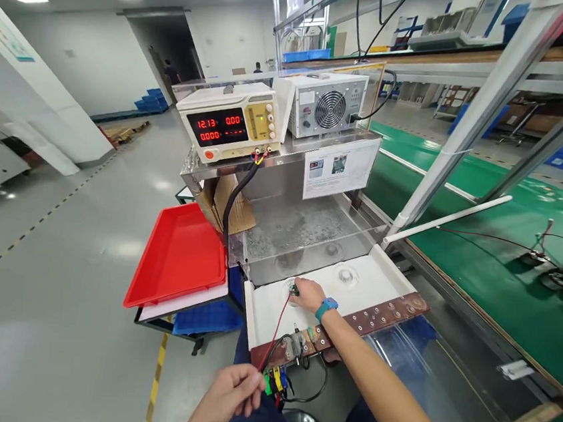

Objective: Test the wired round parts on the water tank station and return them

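My right hand reaches out over the white tray, fingers closed on a small dark part pressed to the tray's surface. A blue watch sits on that wrist. A thin red wire runs from the part back to my left hand, which pinches the wire's end near my lap. Just right of the left hand hang several coloured clips under a brown terminal strip along the tray's front edge.
A water tank lies behind the tray. On the steel shelf above stand a power supply showing 12.13 and a fan unit. A red tray sits left. The green conveyor with wired parts runs on the right.
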`<state>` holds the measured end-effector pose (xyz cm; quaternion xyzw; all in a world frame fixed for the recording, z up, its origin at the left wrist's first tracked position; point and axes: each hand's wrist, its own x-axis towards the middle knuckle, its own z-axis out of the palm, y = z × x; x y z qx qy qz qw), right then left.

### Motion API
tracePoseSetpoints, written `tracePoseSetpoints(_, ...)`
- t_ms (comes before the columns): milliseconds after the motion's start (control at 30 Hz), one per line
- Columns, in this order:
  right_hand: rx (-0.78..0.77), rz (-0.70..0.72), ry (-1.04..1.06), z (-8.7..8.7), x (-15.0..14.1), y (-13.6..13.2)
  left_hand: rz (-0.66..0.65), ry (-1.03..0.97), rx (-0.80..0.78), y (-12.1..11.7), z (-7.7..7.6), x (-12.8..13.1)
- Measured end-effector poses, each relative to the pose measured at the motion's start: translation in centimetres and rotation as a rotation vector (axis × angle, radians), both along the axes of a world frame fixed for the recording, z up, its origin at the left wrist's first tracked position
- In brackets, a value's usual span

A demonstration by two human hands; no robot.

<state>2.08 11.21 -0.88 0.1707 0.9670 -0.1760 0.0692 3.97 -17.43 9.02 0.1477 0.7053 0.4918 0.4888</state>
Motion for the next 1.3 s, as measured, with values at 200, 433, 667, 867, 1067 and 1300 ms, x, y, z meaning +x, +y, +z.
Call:
tracePoseSetpoints(200, -0.016, 0.053, 0.047, -0.1, 0.2, 0.1, 0.068, -0.266, 0.250, 6.2, 1.2, 1.6)
tracePoseSetpoints(433, -0.026, 0.010, -0.046, 0.7, 0.1, -0.1, 0.068, -0.329, 0.361, 9.4, 1.9, 1.6)
tracePoseSetpoints(667, -0.049, -0.015, -0.012, 0.1, 0.1, 0.2, 0.056, -0.223, 0.373, 10.7, 1.4, 0.2)
tracePoseSetpoints(867, -0.052, -0.009, -0.024, -0.4, 0.0, 0.3, 0.245, 0.189, 0.298, 12.9, -3.2, -1.8)
tracePoseSetpoints(1067, -0.058, -0.019, -0.013, -0.6, -0.1, 0.4, 0.183, 0.558, 0.185, 13.2, -5.2, -1.6)
tracePoseSetpoints(1300, -0.062, -0.024, -0.002, -0.6, 0.0, 0.5, 0.242, 0.763, 0.135, 12.4, -5.8, -1.8)
